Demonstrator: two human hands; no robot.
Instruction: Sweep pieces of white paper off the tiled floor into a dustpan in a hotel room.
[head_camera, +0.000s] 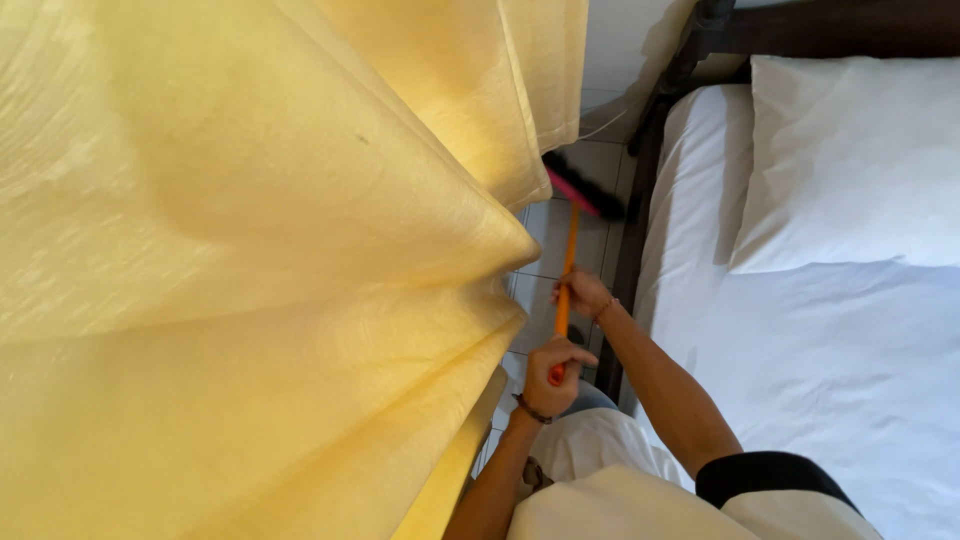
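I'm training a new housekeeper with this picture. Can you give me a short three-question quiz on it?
1. True or false: both hands grip the broom handle.
2. Which hand is farther down the handle, toward the brush head? A) left hand B) right hand
3. What hangs on the person's left side?

Key:
1. True.
2. B.
3. A yellow curtain, opposite the bed with its white pillow.
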